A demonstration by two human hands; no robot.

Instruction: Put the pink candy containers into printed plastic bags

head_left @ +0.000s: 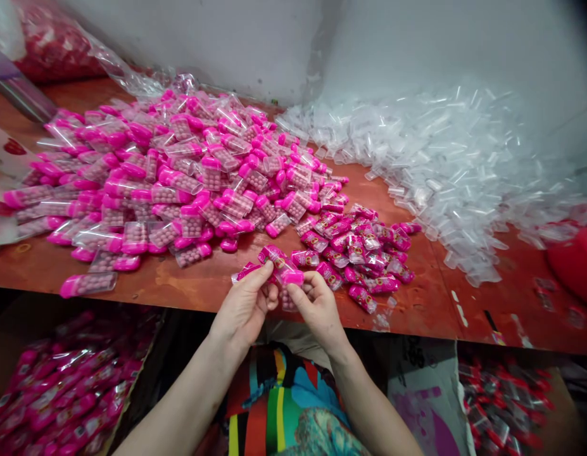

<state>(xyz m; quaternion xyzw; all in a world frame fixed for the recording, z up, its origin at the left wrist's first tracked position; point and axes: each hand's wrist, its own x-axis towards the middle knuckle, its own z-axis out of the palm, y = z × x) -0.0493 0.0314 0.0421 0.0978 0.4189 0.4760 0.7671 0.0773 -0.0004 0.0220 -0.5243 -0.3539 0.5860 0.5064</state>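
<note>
Close to the table's front edge, both hands meet at a small clear candy container with a pink cap (292, 277). A printed pink sleeve (273, 255) lies around or against its far end; which of the two I cannot tell. My left hand (243, 304) is closed, pinching the sleeve between thumb and fingers, and more pink printed film (246, 271) shows by its fingertips. My right hand (320, 309) is closed on the capped end, thumb on top. Under its fingers shows a second clear container with pink candy balls (287, 300), partly hidden.
Pink-capped candy containers (179, 177) are heaped on the red-brown table (179, 288). Wrapped ones (357, 250) form a smaller pile right of my hands. Clear empty sleeves or tubes (445, 158) lie heaped at right. Boxes below hold pink packs (69, 380) and red-capped containers (506, 405).
</note>
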